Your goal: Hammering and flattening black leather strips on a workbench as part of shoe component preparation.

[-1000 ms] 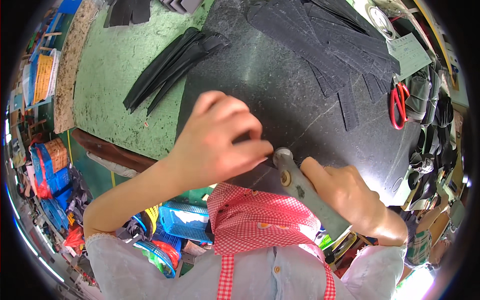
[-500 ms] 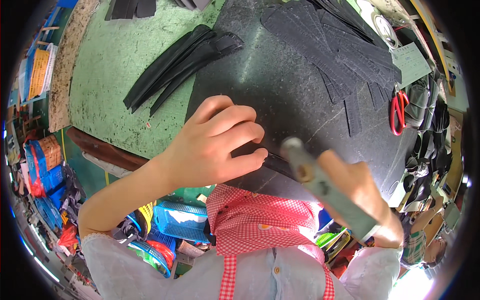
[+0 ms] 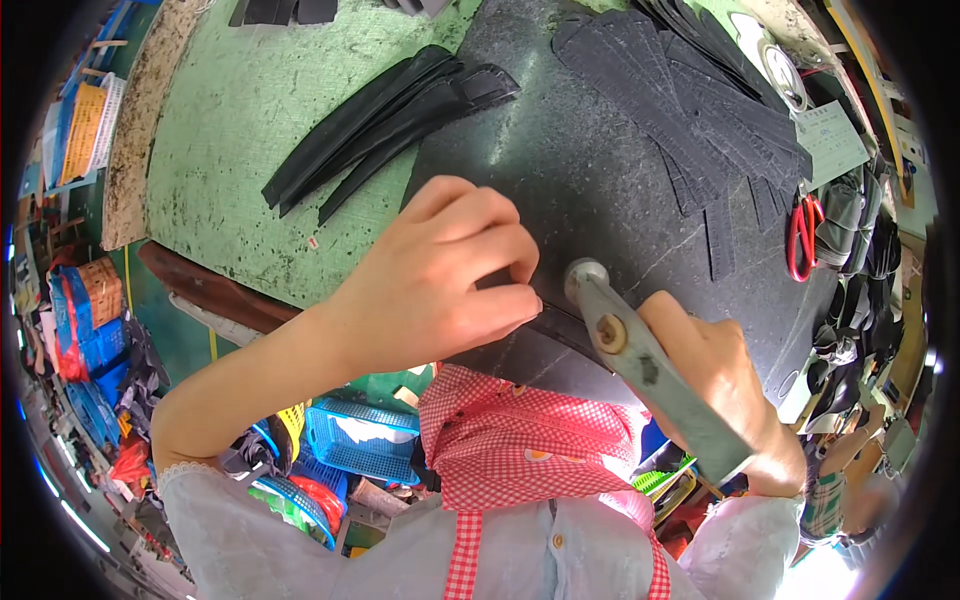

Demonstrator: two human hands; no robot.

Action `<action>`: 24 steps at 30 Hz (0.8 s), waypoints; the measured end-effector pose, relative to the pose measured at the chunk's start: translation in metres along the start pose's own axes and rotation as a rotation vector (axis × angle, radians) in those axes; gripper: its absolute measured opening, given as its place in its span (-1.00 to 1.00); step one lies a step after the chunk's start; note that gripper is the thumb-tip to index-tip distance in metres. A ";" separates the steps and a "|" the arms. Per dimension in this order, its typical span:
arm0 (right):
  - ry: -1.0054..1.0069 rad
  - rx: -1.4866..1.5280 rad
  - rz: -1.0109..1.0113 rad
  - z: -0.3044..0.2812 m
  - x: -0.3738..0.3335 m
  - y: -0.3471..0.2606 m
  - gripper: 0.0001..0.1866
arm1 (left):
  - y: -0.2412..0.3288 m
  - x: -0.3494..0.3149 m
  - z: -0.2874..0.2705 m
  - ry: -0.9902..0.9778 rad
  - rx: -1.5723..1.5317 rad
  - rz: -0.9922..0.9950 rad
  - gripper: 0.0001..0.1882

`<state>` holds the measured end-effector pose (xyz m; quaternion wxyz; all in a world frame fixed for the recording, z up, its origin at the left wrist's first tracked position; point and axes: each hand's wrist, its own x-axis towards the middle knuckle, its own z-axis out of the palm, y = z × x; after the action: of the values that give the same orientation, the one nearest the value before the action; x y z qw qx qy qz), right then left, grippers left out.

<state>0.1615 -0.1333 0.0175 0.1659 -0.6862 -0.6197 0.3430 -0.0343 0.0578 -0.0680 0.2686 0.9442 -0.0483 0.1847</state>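
My right hand (image 3: 715, 375) is closed around a hammer (image 3: 660, 385), whose long grey metal head slants across the front of the hand. The handle is mostly hidden under the head, with its wooden end showing through the top. One rounded end of the head is over the black board (image 3: 500, 165), near a narrow black strip (image 3: 568, 328). My left hand (image 3: 440, 265) has its fingers curled and pressed down at the left end of this strip, close to the table's front edge. Its fingertips cover that end of the strip.
Folded black strips (image 3: 395, 125) lie across the green tabletop (image 3: 230, 150) and the board. A fanned pile of dark strips (image 3: 690, 125) is at the far right, beside red-handled scissors (image 3: 803, 235) and a paper slip (image 3: 832, 145). Blue baskets (image 3: 362, 440) stand below the table edge.
The view has shifted slightly, so the table's contents appear farther right. The hammer, smeared by motion before, now shows sharply over nearly the same place. My left hand still presses at the strip.
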 end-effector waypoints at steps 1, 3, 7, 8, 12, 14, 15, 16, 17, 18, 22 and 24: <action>0.043 -0.013 -0.010 0.000 0.000 -0.001 -0.82 | 0.000 0.004 -0.002 0.017 -0.024 -0.064 -0.71; 0.053 -0.010 0.012 -0.002 -0.001 0.000 -0.80 | -0.002 0.006 -0.002 0.037 -0.053 -0.124 -0.72; 0.050 0.003 0.042 0.000 -0.004 -0.002 -0.79 | -0.007 -0.004 0.001 0.031 -0.055 -0.025 -0.74; 0.033 -0.005 0.047 0.001 -0.005 -0.003 -0.84 | -0.007 -0.005 0.002 0.032 -0.055 -0.027 -0.74; -0.020 0.030 0.048 0.007 0.000 0.002 -0.83 | -0.003 -0.006 0.008 0.067 0.052 0.068 -0.81; -0.040 0.013 0.060 0.009 0.001 0.000 -0.82 | -0.001 -0.008 0.010 0.074 0.092 0.077 -0.77; -0.053 0.023 0.026 0.012 0.000 0.000 -0.80 | -0.001 -0.011 0.008 0.053 0.037 0.009 -0.75; -0.166 0.007 0.023 0.012 0.001 0.000 -0.81 | -0.003 -0.010 0.004 0.034 -0.018 -0.053 -0.72; -0.164 0.005 0.021 0.009 0.004 -0.001 -0.81 | -0.005 -0.007 -0.003 0.023 -0.076 -0.114 -0.68; -0.153 0.047 0.027 0.003 0.009 -0.002 -0.82 | -0.006 -0.009 -0.004 0.025 -0.073 -0.113 -0.68; -0.078 0.030 -0.002 0.007 0.012 -0.009 -0.78 | -0.008 -0.015 -0.006 0.062 0.051 -0.016 -0.69; -0.118 0.046 -0.002 0.013 0.016 -0.012 -0.78 | -0.008 -0.019 -0.008 0.054 0.061 -0.046 -0.69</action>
<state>0.1435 -0.1185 0.0118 0.1452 -0.6601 -0.6210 0.3969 -0.0527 0.0680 -0.0728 0.2453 0.9474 -0.0136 0.2050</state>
